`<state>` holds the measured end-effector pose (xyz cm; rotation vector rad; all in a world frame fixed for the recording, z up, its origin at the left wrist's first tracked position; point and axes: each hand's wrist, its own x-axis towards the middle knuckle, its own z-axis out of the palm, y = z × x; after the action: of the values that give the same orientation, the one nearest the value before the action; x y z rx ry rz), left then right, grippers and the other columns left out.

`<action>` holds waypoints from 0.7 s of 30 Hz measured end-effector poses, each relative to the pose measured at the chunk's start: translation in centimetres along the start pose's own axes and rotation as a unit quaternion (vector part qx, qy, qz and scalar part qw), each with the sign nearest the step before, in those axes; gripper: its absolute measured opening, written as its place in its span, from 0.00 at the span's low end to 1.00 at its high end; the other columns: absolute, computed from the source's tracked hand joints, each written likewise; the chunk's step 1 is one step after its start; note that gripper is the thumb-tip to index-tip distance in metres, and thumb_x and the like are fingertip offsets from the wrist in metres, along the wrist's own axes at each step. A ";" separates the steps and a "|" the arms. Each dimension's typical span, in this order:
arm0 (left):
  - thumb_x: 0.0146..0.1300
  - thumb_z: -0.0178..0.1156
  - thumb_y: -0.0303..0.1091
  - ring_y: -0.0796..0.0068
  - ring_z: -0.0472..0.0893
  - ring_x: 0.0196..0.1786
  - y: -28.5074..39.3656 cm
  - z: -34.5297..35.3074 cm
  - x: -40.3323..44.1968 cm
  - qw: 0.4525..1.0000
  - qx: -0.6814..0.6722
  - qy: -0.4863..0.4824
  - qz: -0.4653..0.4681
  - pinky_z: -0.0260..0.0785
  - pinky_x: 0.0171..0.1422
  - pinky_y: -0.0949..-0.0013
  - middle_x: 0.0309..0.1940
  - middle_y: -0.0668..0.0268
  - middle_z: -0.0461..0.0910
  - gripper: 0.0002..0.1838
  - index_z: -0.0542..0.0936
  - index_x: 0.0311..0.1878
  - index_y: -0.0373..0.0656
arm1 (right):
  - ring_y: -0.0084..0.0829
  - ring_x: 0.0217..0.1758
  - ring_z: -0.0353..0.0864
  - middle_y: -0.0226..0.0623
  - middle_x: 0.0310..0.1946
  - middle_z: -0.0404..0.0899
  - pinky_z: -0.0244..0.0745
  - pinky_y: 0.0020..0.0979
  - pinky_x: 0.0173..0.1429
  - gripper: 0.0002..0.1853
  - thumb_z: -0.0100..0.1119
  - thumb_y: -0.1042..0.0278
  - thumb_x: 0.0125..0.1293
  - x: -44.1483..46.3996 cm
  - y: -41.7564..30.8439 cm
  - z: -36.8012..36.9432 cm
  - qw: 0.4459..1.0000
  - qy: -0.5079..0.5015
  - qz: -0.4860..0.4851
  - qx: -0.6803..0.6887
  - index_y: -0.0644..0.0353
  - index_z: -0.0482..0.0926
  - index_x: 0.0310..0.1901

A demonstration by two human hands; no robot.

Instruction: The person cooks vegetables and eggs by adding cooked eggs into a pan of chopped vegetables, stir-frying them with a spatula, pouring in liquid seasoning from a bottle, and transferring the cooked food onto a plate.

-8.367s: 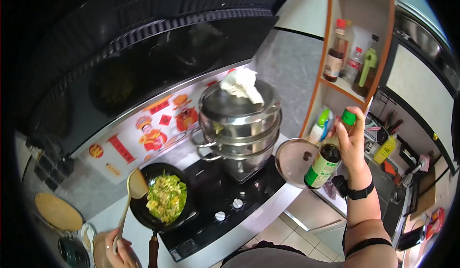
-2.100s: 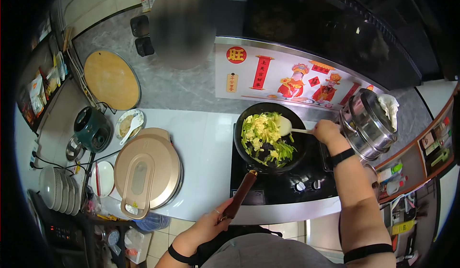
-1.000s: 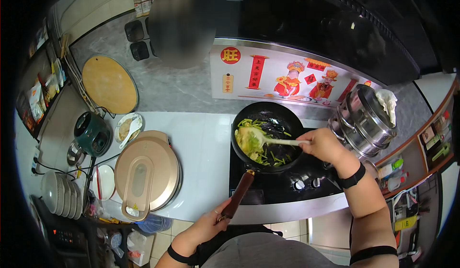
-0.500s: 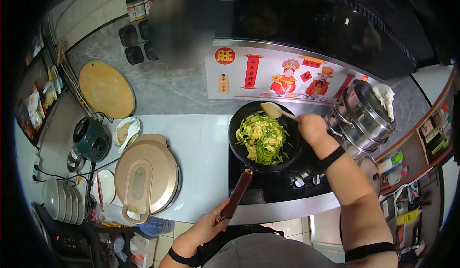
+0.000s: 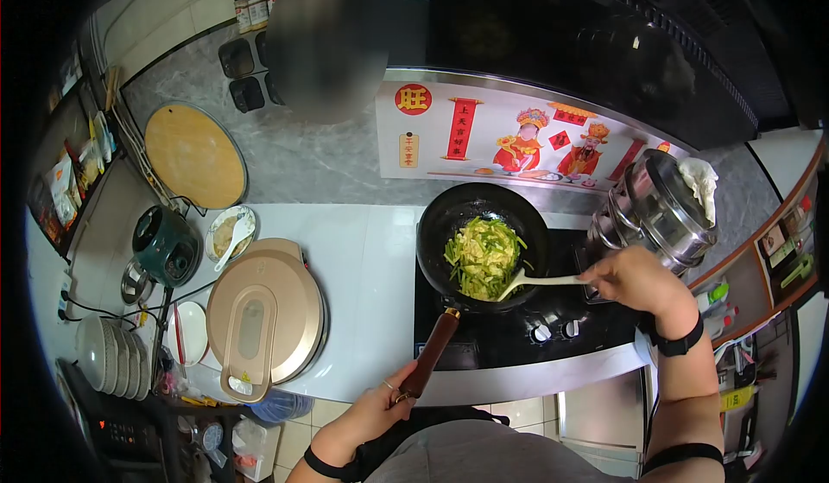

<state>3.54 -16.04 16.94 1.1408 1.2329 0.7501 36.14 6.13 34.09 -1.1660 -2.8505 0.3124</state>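
Observation:
A black wok (image 5: 436,224) sits on the cooktop with chopped green stalks and yellow egg (image 5: 486,257) heaped in its lower middle. My left hand (image 5: 386,403) is closed round the end of the wok's brown wooden handle (image 5: 434,345). From the right, my right hand (image 5: 635,280) grips the pale handle of a spatula (image 5: 548,281). The spatula's head is inside the wok, touching the lower right edge of the food.
Right of the wok stands a steel steamer pot (image 5: 661,202) with a cloth on its lid. A round beige electric griddle (image 5: 259,310) is on the counter at left, near a plate with a white spoon (image 5: 231,245). A dark range hood (image 5: 553,42) hangs above.
My right hand has moved right and down, taking the spatula from the wok's upper rim to its lower right. The food is gathered more tightly. My left hand stays on the handle.

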 end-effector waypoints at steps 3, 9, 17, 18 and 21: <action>0.62 0.52 0.20 0.82 0.71 0.29 0.4 0.0 0.0 1.000 0.010 -0.006 -0.010 0.65 0.35 0.78 0.29 0.69 0.71 0.36 0.51 0.72 0.48 | 0.42 0.30 0.80 0.41 0.26 0.80 0.76 0.40 0.35 0.09 0.58 0.67 0.54 0.3 0.2 4.2 0.993 0.011 0.063 -0.095 0.48 0.84 0.36; 0.61 0.52 0.20 0.81 0.71 0.29 0.7 -0.1 -0.1 1.000 0.025 -0.007 -0.016 0.65 0.36 0.78 0.30 0.69 0.71 0.36 0.51 0.72 0.46 | 0.44 0.25 0.77 0.40 0.21 0.75 0.74 0.41 0.31 0.08 0.59 0.69 0.53 2.4 0.3 7.8 0.973 0.206 0.077 -0.070 0.50 0.84 0.36; 0.61 0.52 0.22 0.82 0.71 0.29 0.7 -0.1 -0.2 1.000 0.023 -0.001 -0.019 0.65 0.37 0.78 0.28 0.70 0.71 0.36 0.52 0.72 0.46 | 0.41 0.26 0.78 0.40 0.22 0.76 0.75 0.40 0.31 0.10 0.59 0.68 0.53 5.6 1.2 14.2 0.977 0.186 0.076 -0.076 0.50 0.83 0.37; 0.61 0.52 0.22 0.82 0.71 0.29 0.8 0.0 -0.2 1.000 0.023 -0.001 -0.019 0.65 0.37 0.78 0.28 0.70 0.71 0.36 0.52 0.72 0.46 | 0.42 0.27 0.78 0.41 0.22 0.76 0.75 0.40 0.32 0.10 0.59 0.67 0.53 6.0 1.8 14.5 0.975 0.181 0.102 -0.080 0.50 0.83 0.37; 0.61 0.52 0.22 0.82 0.71 0.29 0.8 0.0 -0.4 0.999 0.022 0.006 -0.025 0.65 0.37 0.78 0.29 0.70 0.71 0.36 0.52 0.72 0.46 | 0.43 0.29 0.79 0.43 0.24 0.78 0.75 0.42 0.34 0.11 0.57 0.67 0.54 5.9 0.8 13.7 0.977 0.152 0.129 -0.080 0.50 0.83 0.39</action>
<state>3.53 -16.14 17.80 1.1396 1.2884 0.6957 30.83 8.46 20.30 -1.4732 -2.4996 -0.0861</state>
